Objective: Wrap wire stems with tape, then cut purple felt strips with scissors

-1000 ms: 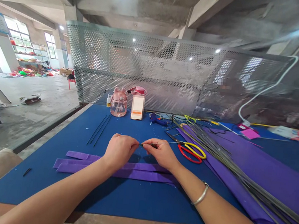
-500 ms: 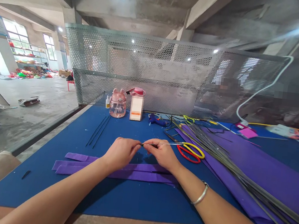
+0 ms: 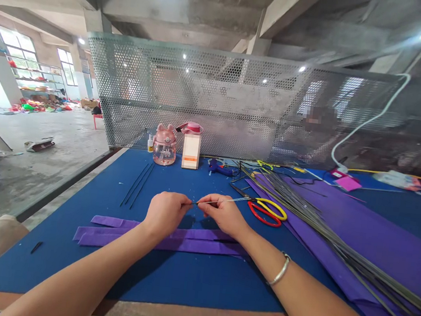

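My left hand and my right hand are raised over the table, fingertips pinched close together. Between them runs a short piece of thin dark wire, gripped at each side. Out of my right hand, thin pale wire ends stick out toward the scissors, which have one yellow and one red handle. Below my hands lie several purple strips, partly covered by my left forearm. Three dark wires rest side by side to the left. What my palms hide cannot be made out.
A bundle of long grey wires lies over a purple sheet on the right. At the back stand a pink bear-shaped bottle, a second bottle and a blue glue gun. A perforated metal screen rises behind the table.
Both hands have shifted slightly left, and a small gap between the fingertips now shows the thin wire. The view has moved a little; the things on the table lie as before.
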Available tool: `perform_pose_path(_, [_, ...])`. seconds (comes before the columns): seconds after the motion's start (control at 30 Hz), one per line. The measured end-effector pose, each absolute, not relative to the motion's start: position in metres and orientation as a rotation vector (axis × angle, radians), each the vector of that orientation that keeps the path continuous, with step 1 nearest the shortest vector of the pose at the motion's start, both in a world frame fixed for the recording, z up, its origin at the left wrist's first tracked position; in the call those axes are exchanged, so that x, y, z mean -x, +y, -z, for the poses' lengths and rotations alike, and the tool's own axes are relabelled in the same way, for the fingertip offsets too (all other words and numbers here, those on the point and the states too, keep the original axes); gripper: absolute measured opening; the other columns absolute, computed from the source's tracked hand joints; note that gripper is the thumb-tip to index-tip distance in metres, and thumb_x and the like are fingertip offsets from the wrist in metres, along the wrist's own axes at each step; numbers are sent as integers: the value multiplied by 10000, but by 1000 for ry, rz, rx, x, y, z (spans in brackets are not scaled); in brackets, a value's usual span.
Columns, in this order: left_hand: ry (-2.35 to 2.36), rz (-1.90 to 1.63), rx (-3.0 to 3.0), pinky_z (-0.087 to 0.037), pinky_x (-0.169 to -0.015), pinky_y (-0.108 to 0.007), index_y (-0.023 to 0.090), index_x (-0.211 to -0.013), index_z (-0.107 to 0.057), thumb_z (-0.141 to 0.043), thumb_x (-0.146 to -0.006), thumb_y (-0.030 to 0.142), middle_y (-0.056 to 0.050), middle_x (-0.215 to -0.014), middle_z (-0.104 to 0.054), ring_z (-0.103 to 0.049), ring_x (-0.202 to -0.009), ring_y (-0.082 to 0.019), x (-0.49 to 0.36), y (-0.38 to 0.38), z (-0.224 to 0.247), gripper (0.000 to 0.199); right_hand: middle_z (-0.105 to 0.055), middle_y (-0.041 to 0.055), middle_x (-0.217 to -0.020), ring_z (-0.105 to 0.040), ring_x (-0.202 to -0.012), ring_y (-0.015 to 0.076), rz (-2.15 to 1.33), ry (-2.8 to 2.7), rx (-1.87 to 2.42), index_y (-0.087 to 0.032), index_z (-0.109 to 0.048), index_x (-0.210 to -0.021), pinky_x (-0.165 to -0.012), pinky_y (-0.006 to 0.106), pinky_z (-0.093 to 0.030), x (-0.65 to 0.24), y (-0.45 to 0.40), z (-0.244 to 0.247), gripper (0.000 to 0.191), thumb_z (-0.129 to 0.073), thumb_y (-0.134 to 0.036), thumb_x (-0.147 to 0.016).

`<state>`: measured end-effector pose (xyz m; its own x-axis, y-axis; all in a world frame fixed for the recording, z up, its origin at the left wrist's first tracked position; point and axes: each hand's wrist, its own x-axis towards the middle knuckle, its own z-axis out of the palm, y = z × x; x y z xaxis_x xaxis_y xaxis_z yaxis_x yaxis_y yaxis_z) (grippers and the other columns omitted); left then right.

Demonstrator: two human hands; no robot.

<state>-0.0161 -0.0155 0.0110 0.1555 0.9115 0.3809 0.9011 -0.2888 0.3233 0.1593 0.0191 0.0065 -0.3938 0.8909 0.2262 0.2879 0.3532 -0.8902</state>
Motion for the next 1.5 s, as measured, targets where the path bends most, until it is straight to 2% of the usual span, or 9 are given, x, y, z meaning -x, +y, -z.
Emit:
perform_pose_path(0.17, [1895,-790,-2376,-415,-618,-244,238,-785,-707,-599,-794,326,-4,-784,-723,-649,-741,-175,16,-15,-13,139,-607,7,-557,-546,-528,128,-959,-1907,1027,-154,-687,-735,-512,228,-428,-160,19,-5,165,-613,-301,-733])
perform_pose_path(0.3, [1591,-811,-2478,-427,-652,-235,224,-962,-680,-530,-845,300,-26,-897,-722,-649,-772,-162,15,-16,-15,205,-620,16,-578,-548,-539,132,-904,-1923,993,-153,-696,-744,-523,237,-432,-160,18,-3,162,-607,-289,-745])
perform_pose_path(0.4, [1536,-761,-2517,-418,-616,-222,234,-937,-695,-426,-895,266,-26,-829,-728,-652,-724,-154,14,-18,-16,274,-629,19,-598,-563,-569,137,-957,-1952,960,-156,-687,-762,-551,243,-449,-160,21,-4,178,-590,-305,-766])
perform_pose_path(0.6, [1739,-859,-2485,-461,-692,-254,234,-990,-699,-437,-890,290,-46,-912,-735,-673,-815,-188,20,-16,-16,286,-655,80,-996,-588,-781,141,-1003,-2010,884,-156,-529,-1162,-743,294,-479,-198,45,-21,491,-613,-177,-679])
perform_pose_path(0.73, [1764,-896,-2453,-479,-740,-277,217,-987,-702,-446,-884,292,-43,-930,-734,-673,-856,-202,26,-11,-16,286,-670,44,-821,-567,-685,133,-935,-2242,1072,-145,-629,-853,-661,264,-454,-227,55,-31,244,-512,-92,-646])
perform_pose_path(0.87, [1797,-932,-2453,-485,-755,-283,217,-989,-700,-450,-881,300,-40,-929,-734,-673,-860,-205,33,-7,-16,285,-678,5,-762,-549,-619,120,-974,-2514,1158,-177,-679,-803,-541,208,-398,-226,51,-26,322,-479,-42,-589])
perform_pose_path(1.2, [2098,-776,-2377,-479,-710,-302,206,-997,-699,-428,-878,302,-78,-909,-733,-673,-837,-236,51,7,-18,311,-650,57,-573,-596,-540,187,-39,-2544,1852,-199,-668,-540,-494,256,-328,-235,53,-32,262,-544,31,-556])
perform_pose_path(1.37, [2012,-819,-2410,-477,-714,-296,207,-995,-699,-433,-880,295,-71,-916,-734,-674,-836,-227,45,4,-16,303,-717,87,-888,-650,-830,248,87,-2432,1757,-213,-724,-793,-666,304,-436,-225,49,-33,307,-507,-29,-677])
perform_pose_path(1.5, [1780,-963,-2556,-466,-758,-291,210,-975,-699,-448,-883,274,-46,-903,-736,-669,-821,-200,30,-9,-16,275,-581,86,-1264,-517,-1159,263,-92,-2331,1278,-200,-602,-1180,-967,384,-400,-205,40,-23,473,-572,-142,-711])
